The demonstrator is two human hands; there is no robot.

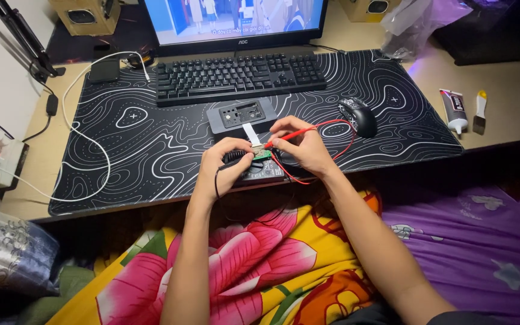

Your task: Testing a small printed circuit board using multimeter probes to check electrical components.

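So left hand pinches a small green circuit board over the black meter at the mat's near edge, right hand grips a red probe. White glue tube lies far right.

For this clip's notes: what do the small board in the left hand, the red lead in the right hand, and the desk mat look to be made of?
Small board: green, flat, probably a rigid circuit-board laminate; too small to be sure.
Red lead: thin, glossy and looping freely, so likely plastic-insulated flexible wire.
Desk mat: matte black with white printed contour lines, lying flat; looks like cloth-topped soft mat.
The left hand pinches the board; the right hand holds the probe.
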